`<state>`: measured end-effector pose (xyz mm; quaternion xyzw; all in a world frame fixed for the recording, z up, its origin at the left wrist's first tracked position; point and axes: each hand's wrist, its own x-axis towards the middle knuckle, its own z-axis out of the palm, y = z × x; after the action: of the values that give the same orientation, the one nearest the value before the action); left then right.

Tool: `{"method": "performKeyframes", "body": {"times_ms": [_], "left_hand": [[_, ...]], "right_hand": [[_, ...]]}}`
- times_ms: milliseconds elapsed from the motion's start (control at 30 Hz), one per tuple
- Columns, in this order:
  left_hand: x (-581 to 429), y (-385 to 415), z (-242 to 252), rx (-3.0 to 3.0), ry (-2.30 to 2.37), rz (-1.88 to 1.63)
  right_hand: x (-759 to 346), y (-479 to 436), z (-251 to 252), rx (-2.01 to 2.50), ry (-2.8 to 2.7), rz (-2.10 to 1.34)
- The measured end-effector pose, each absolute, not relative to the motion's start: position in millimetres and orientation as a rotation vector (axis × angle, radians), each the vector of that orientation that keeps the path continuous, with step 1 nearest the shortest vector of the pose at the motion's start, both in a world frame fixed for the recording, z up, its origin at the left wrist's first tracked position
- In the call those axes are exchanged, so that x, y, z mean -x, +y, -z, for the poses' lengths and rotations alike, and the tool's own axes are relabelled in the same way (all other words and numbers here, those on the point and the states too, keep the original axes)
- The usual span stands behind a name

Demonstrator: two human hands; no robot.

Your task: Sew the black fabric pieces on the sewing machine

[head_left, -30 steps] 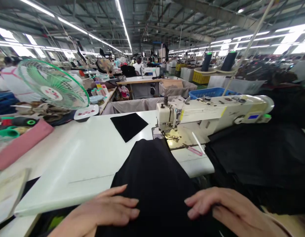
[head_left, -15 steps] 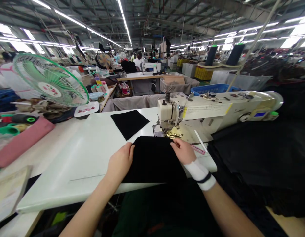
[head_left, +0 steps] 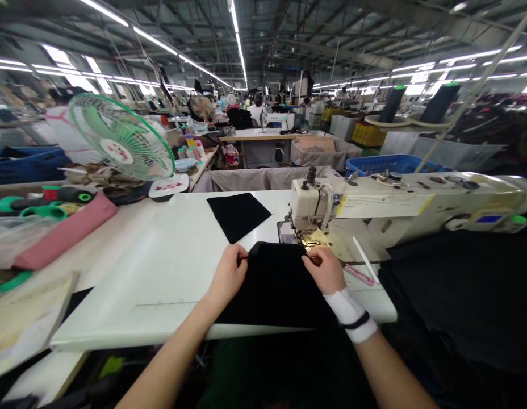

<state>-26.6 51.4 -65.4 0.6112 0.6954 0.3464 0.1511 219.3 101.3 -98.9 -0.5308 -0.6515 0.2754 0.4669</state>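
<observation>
Farther up the black cloth (head_left: 276, 287) than before, left hand (head_left: 233, 269) and right hand (head_left: 326, 269) pinch its far edge, maybe straightening it; next, keep it flat.

No legible text; sewing machine label (head_left: 380, 206) blurred
</observation>
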Motion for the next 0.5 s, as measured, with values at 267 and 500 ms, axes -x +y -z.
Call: {"method": "performKeyframes", "body": {"times_ms": [267, 500], "left_hand": [[27, -1, 24, -1.033, 1.088, -1.243], [17, -12, 11, -1.06, 1.174, -1.396]], "right_hand": [[-247, 63, 91, 1.078, -1.092, -1.177], [-258, 49, 81, 1.132, -1.032, -1.097]]}}
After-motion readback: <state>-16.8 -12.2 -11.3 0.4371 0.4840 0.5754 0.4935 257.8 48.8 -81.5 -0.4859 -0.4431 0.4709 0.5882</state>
